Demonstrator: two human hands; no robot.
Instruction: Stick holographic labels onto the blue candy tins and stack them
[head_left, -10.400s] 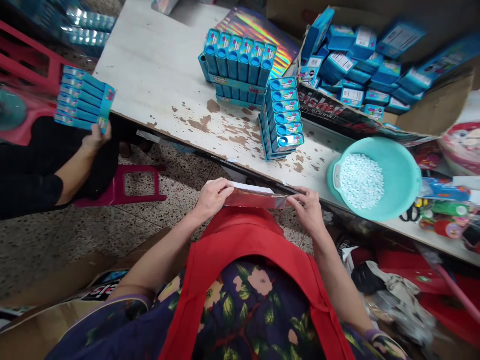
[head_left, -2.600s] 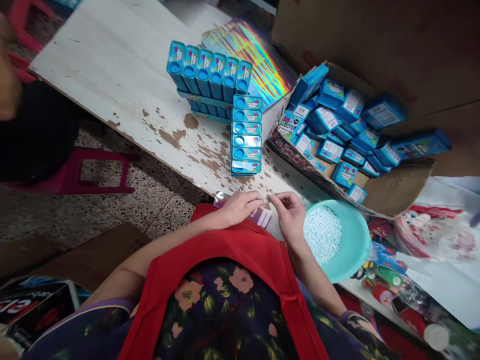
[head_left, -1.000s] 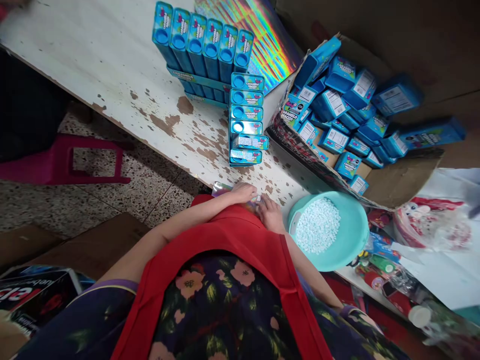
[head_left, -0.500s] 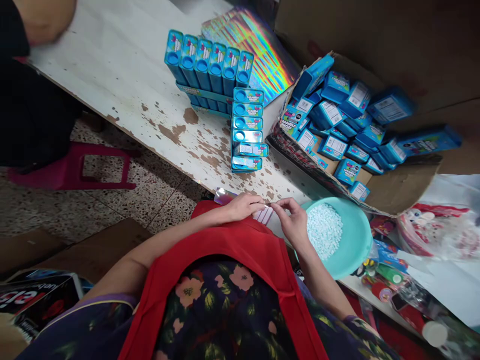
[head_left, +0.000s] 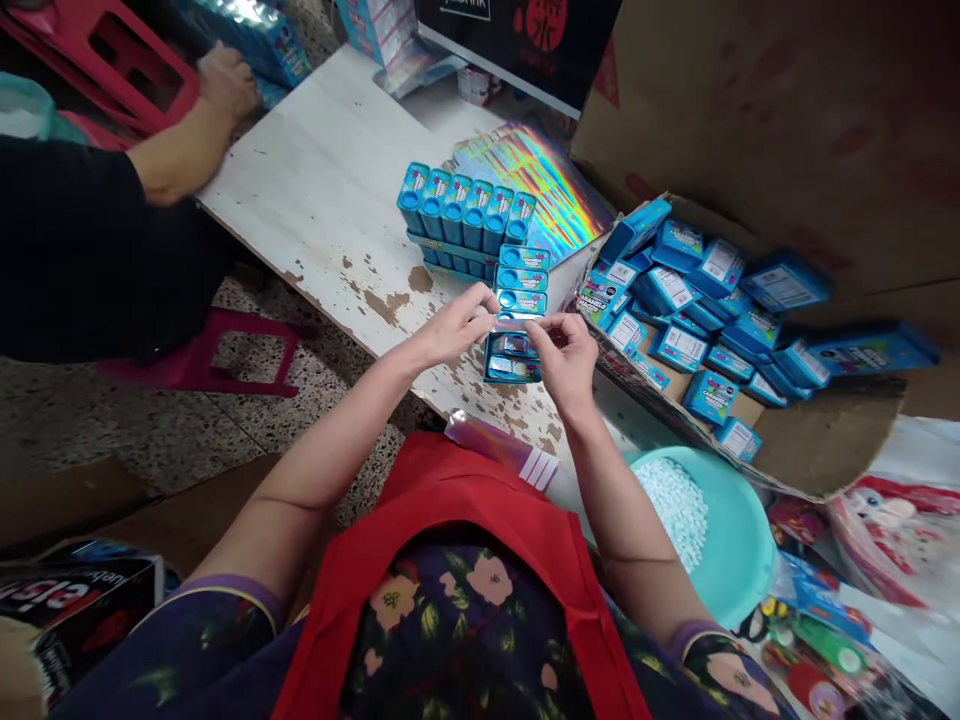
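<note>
A thin shiny strip (head_left: 511,325) is stretched between my left hand (head_left: 459,322) and my right hand (head_left: 564,358), each pinching one end. Both hands are over a column of blue tins (head_left: 523,280), and the strip lies across one of the lower ones. Behind it, to the left, a row of upright blue tins (head_left: 456,205) stands in a blue tray. A sheet of iridescent film with pale strips (head_left: 536,468) rests at the table edge, just in front of my red apron.
An open carton of blue boxes (head_left: 709,395) and a turquoise bowl of pale candies (head_left: 731,550) stand to the right. Holographic sheets (head_left: 555,170) lie at the back. Another person's arm (head_left: 184,150) reaches in at the upper left, near a pink stool (head_left: 217,350).
My hands have moved forward from the film at the table edge to the column of tins, carrying the strip. The view has shifted, and the other person's hand now shows.
</note>
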